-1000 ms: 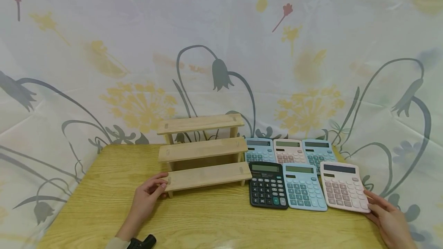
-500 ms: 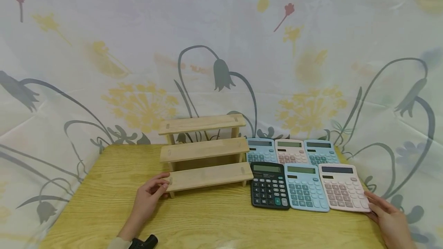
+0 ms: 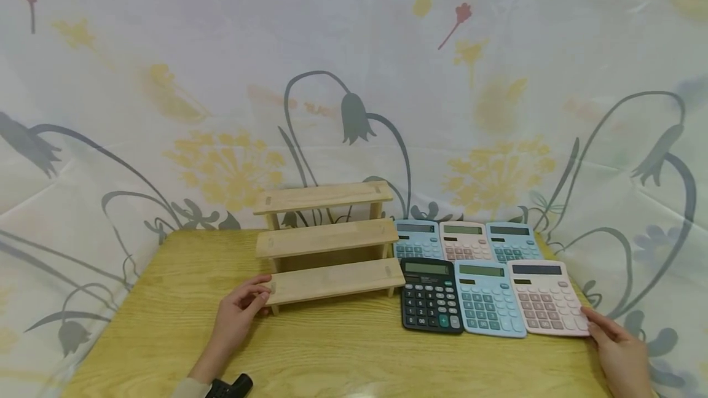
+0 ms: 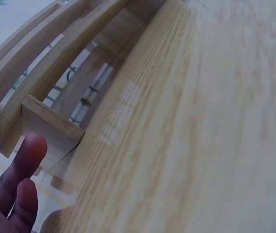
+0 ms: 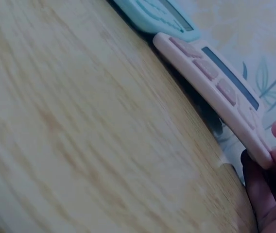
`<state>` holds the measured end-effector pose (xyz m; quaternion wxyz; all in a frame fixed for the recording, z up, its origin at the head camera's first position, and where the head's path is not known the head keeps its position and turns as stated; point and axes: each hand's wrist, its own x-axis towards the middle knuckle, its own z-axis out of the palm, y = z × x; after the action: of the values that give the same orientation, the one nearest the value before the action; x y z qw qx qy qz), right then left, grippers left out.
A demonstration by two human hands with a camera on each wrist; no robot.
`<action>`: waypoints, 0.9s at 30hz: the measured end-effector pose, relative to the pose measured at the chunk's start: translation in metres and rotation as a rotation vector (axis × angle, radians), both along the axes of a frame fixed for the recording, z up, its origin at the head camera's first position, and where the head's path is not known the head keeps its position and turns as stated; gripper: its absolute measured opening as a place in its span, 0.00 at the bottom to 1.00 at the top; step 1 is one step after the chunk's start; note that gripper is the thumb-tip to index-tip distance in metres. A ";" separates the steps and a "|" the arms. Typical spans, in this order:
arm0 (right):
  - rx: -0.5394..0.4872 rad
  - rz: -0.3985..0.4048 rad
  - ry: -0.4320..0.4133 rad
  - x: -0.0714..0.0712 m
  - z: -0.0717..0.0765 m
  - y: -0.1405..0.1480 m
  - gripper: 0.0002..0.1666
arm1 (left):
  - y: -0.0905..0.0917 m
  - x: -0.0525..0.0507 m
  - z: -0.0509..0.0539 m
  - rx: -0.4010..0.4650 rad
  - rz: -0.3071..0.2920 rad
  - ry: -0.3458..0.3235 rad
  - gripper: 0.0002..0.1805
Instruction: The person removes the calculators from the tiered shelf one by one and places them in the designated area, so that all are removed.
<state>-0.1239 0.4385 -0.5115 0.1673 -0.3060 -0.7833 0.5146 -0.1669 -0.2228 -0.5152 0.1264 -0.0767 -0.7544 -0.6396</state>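
In the head view, a three-tier wooden step shelf [image 3: 332,278] stands on the table, its lowest board's left end pinched by my left hand [image 3: 236,318]. The left wrist view shows fingertips [image 4: 33,150] below that board [image 4: 11,119]. At the right, my right hand [image 3: 622,352] grips the lower right corner of a pink calculator [image 3: 549,300]. In the right wrist view, this pink calculator [image 5: 215,92] is tilted, its held edge raised off the table. A light blue calculator [image 3: 489,300] lies directly left of it, then a black calculator [image 3: 430,296].
Behind the front row lie a blue calculator [image 3: 417,239], another pink calculator [image 3: 463,241] and another blue calculator [image 3: 511,241]. A patterned cloth [image 3: 354,35] hangs behind the wooden table [image 3: 354,361]. A black strapped device [image 3: 229,387] sits on the left wrist.
The pink calculator in my right hand has shifted slightly left and turned straighter, closing the gap to the blue one beside it. My left hand stays on the shelf.
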 end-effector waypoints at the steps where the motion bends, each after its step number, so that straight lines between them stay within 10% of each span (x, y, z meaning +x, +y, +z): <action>1: 0.016 -0.006 -0.002 0.000 0.000 -0.001 0.21 | 0.000 0.000 0.000 0.001 0.002 0.001 0.06; 27: 0.029 -0.029 0.047 -0.003 0.000 -0.004 0.24 | 0.000 0.001 0.001 0.000 0.000 -0.008 0.07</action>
<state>-0.1268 0.4341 -0.5115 0.1977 -0.3027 -0.7819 0.5079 -0.1661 -0.2232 -0.5145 0.1234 -0.0739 -0.7550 -0.6398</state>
